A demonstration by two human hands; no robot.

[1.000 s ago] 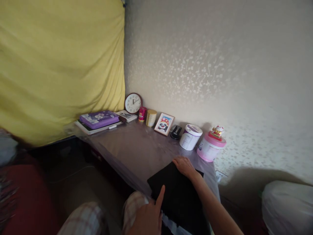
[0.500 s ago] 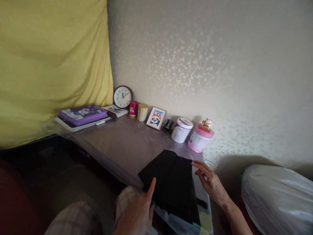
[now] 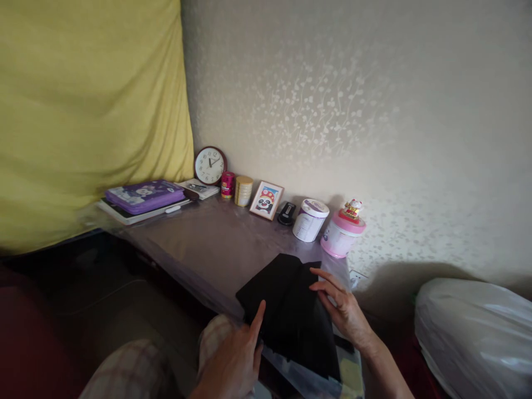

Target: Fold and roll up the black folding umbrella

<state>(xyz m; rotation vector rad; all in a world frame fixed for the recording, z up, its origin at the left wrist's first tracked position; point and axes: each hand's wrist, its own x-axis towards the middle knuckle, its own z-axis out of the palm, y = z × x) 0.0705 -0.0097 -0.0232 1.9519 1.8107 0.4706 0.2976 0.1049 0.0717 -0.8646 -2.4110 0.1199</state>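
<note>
A folded black sheet (image 3: 286, 299), paper or thin card by its look, lies over the near right part of the table, with a crease running down it. My left hand (image 3: 236, 354) is at its lower left edge, the index finger stretched out flat on the sheet and the thumb apart from it. At the right side, my right hand (image 3: 336, 305) has its fingers bent over the raised edge of a flap. The thumb of that hand is mostly hidden. Under the sheet's near end, clear plastic and a yellowish patch (image 3: 350, 375) show.
Along the wall stand a clock (image 3: 210, 165), a pink can, a yellow-lidded jar, a panda picture frame (image 3: 266, 200), a black device, a white tub (image 3: 310, 220) and a pink tub (image 3: 341, 235) with a cat figurine. A purple case (image 3: 145, 196) lies far left; a white bag (image 3: 474, 332) is at right.
My right hand has moved left and taken the sheet's right flap inward with it, so the flap leans over the crease. My left hand has stayed in place.
</note>
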